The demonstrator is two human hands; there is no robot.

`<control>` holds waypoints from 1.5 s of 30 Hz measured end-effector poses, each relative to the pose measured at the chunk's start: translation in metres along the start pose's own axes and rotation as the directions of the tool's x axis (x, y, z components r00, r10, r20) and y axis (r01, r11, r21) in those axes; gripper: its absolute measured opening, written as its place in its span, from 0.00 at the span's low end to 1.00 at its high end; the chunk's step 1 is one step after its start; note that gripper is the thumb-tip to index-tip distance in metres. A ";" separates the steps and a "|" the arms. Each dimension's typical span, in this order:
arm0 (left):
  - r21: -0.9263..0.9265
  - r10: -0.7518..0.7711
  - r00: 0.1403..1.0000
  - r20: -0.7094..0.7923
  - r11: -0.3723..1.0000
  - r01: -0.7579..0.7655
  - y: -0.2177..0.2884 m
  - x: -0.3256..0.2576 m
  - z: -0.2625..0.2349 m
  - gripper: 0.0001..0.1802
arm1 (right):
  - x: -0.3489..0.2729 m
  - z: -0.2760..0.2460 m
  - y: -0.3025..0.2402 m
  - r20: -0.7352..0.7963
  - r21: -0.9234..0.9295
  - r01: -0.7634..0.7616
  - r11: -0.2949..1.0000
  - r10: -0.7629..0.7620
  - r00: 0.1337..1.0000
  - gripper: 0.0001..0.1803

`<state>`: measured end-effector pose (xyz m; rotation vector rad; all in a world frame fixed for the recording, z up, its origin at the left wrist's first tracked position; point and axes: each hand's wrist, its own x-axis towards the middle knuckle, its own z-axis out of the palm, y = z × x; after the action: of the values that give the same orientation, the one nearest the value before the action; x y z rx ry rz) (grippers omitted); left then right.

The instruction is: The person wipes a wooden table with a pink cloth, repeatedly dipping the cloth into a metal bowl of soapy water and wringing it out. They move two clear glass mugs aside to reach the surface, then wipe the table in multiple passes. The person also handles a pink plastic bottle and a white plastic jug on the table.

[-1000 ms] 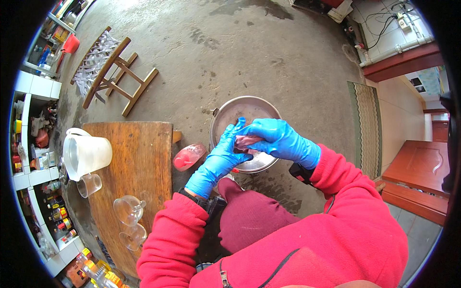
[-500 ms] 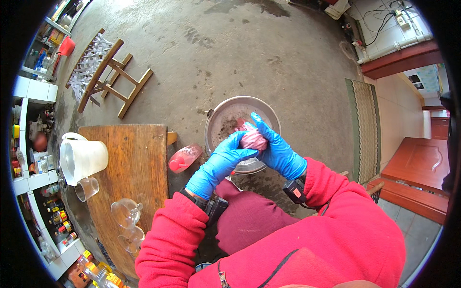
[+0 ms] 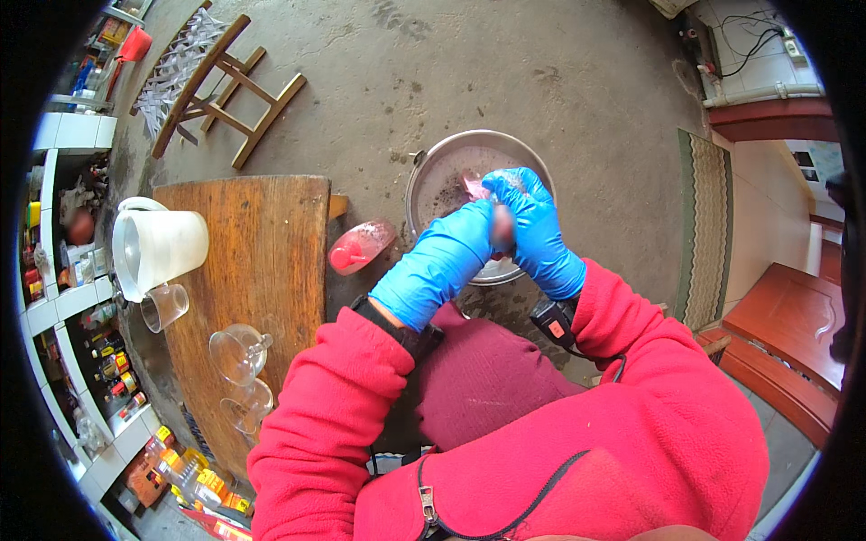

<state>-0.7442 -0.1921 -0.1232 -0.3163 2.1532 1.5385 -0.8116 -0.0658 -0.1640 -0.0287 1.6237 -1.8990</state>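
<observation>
Head view: a pink meat piece is clasped by both gloved hands' fingers over the metal basin; slick gloves could let it be dropped.

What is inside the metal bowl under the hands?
The metal bowl shows dark specks and some pinkish matter by the right hand. The left hand and right hand cover the rest.

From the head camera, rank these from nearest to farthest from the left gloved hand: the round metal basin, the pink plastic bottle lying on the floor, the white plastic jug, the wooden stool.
1. Round metal basin: directly under the left gloved hand, on the floor.
2. Pink plastic bottle: lying on the floor just left of the hand.
3. White plastic jug: on the wooden board, far left.
4. Wooden stool: tipped over, upper left.
</observation>
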 end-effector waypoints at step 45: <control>-0.023 -0.051 0.954 -0.295 0.999 0.046 0.028 -0.057 -0.062 0.27 | 0.013 0.014 -0.064 0.318 0.243 -0.047 0.969 -0.034 0.947 0.08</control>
<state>-0.7224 -0.2452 -0.0559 -0.6369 2.3379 1.5626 -0.8447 -0.0817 -0.1077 -0.2164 1.1630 -1.9608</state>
